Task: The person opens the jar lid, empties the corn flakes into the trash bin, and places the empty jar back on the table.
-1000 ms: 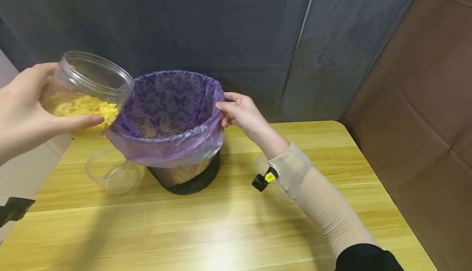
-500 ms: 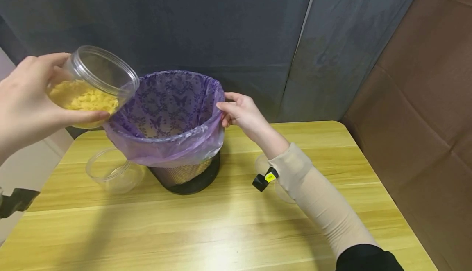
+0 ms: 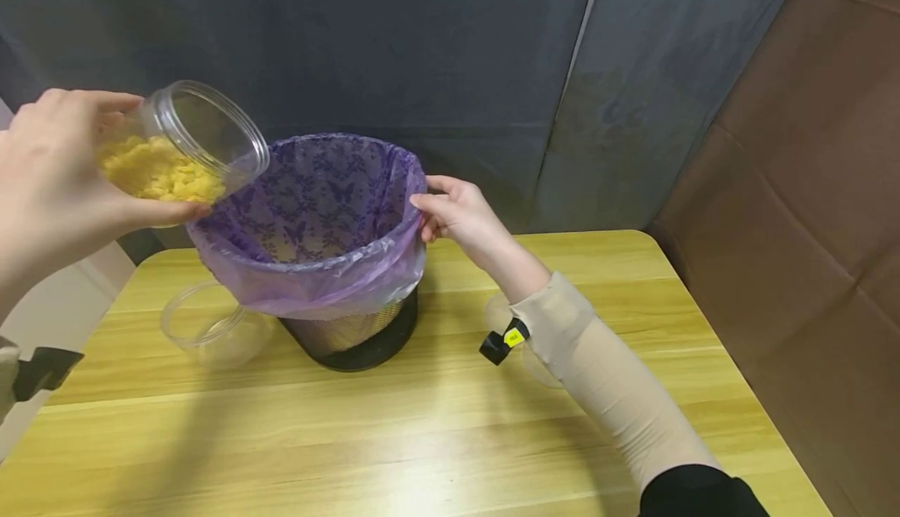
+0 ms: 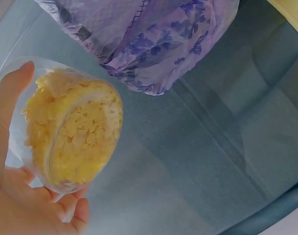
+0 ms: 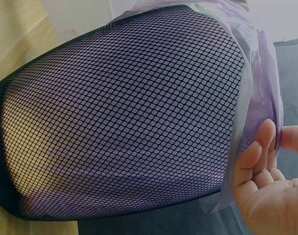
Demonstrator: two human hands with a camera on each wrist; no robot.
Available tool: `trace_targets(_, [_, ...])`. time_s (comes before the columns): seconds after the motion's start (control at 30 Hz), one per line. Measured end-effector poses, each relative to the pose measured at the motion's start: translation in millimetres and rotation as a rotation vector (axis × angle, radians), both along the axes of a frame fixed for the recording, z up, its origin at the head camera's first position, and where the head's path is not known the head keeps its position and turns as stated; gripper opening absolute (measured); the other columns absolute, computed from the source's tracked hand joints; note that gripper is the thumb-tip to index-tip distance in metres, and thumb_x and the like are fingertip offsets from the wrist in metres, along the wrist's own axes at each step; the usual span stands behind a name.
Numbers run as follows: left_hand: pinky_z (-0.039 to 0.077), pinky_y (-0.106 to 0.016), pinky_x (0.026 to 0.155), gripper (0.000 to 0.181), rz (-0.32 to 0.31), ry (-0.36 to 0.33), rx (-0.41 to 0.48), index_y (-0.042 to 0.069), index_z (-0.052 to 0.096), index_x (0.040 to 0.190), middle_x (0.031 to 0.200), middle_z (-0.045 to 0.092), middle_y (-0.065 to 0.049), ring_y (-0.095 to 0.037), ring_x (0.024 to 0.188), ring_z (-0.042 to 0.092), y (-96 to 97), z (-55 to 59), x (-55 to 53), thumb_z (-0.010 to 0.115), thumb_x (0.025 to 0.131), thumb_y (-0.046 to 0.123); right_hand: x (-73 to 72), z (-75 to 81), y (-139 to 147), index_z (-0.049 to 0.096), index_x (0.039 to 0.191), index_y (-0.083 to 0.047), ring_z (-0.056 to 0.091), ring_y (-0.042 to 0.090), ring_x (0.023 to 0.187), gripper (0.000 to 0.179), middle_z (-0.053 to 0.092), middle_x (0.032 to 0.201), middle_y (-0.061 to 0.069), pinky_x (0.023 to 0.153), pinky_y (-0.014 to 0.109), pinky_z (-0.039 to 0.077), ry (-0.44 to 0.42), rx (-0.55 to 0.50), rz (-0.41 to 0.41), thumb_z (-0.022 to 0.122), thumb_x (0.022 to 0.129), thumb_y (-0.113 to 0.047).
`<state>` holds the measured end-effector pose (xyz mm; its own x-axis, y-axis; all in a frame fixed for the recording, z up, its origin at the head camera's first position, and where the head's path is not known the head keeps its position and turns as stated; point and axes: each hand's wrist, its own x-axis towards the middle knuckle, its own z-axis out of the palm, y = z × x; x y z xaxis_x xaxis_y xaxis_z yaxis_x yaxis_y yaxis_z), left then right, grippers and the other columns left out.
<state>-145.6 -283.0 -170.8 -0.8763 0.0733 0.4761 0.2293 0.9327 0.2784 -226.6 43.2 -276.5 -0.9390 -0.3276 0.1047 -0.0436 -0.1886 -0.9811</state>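
My left hand [image 3: 63, 165] grips a clear plastic jar [image 3: 211, 123] with a threaded rim and no lid on. It lies tilted to the right, its mouth at the left rim of the bin. Yellow flakes [image 4: 85, 137] fill its lower side, and all of them in view lie inside it. My right hand [image 3: 460, 216] pinches the right rim of the black mesh bin [image 5: 124, 112] between thumb and fingers. A purple patterned bin bag [image 3: 316, 283] lines the bin and folds over its rim. No flakes show on the visible inner wall.
A second clear jar [image 3: 214, 329] stands on the wooden table [image 3: 337, 439] left of the bin. Round clear lids [image 3: 537, 369] lie partly hidden under my right forearm. A grey curtain [image 3: 351, 41] hangs behind, a brown one [image 3: 794, 150] at the right.
My left hand has risen slightly and moved right with the jar, tipping it further. The flakes have shifted toward its mouth. My right hand stays at the rim.
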Motion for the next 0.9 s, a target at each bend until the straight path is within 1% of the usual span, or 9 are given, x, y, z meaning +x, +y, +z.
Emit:
trace_targets(0.1, [0.015, -0.064, 0.101, 0.108, 0.004, 0.007, -0.023, -0.007, 0.032, 0.143, 0.133, 0.036, -0.036, -0.052, 0.121, 0.026, 0.4, 0.3, -1.1, 0.091, 0.056, 0.021, -0.4, -0.5, -0.2, 0.047, 0.132, 0.007, 0.051, 0.014, 0.046, 0.041, 0.056, 0.064, 0.008, 0.049, 0.024, 0.047, 0.002, -0.001, 0.002, 0.057, 0.093, -0.001])
trace_targets(0.3, [0.017, -0.064, 0.097, 0.108, 0.001, 0.029, -0.083, -0.005, 0.033, 0.143, 0.132, 0.035, -0.036, -0.053, 0.118, 0.025, 2.1, 1.1, -3.7, 0.091, 0.054, 0.019, -1.2, -1.7, 0.3, 0.047, 0.132, 0.007, 0.051, 0.014, 0.047, 0.041, 0.056, 0.065, 0.008, 0.050, 0.025, 0.047, 0.012, 0.000, 0.001, 0.057, 0.093, -0.001])
trace_targets(0.43, [0.017, -0.065, 0.098, 0.108, -0.005, 0.053, -0.119, -0.002, 0.034, 0.144, 0.132, 0.035, -0.036, -0.054, 0.118, 0.026, 3.2, 0.5, -4.5, 0.090, 0.054, 0.015, -0.7, -1.7, 0.3, 0.047, 0.132, 0.007, 0.051, 0.014, 0.047, 0.041, 0.056, 0.065, 0.008, 0.050, 0.025, 0.048, 0.017, 0.003, 0.000, 0.057, 0.094, -0.001])
trace_targets(0.67, [0.012, -0.061, 0.104, 0.105, -0.028, 0.113, -0.120, 0.002, 0.037, 0.143, 0.131, 0.038, -0.034, -0.053, 0.121, 0.028, 6.6, -1.1, -4.8, 0.090, 0.053, 0.009, -0.3, -2.1, -0.3, 0.047, 0.133, 0.007, 0.051, 0.014, 0.047, 0.041, 0.056, 0.066, 0.008, 0.050, 0.024, 0.047, 0.023, 0.003, -0.002, 0.057, 0.093, -0.001])
trace_targets(0.9, [0.014, -0.060, 0.104, 0.102, -0.047, 0.166, -0.146, 0.003, 0.040, 0.142, 0.131, 0.040, -0.033, -0.052, 0.121, 0.031, 8.2, -3.6, -5.6, 0.090, 0.053, 0.006, -0.2, -2.0, -0.6, 0.047, 0.133, 0.007, 0.051, 0.014, 0.046, 0.041, 0.056, 0.065, 0.008, 0.049, 0.024, 0.047, 0.017, 0.006, -0.011, 0.057, 0.094, -0.001])
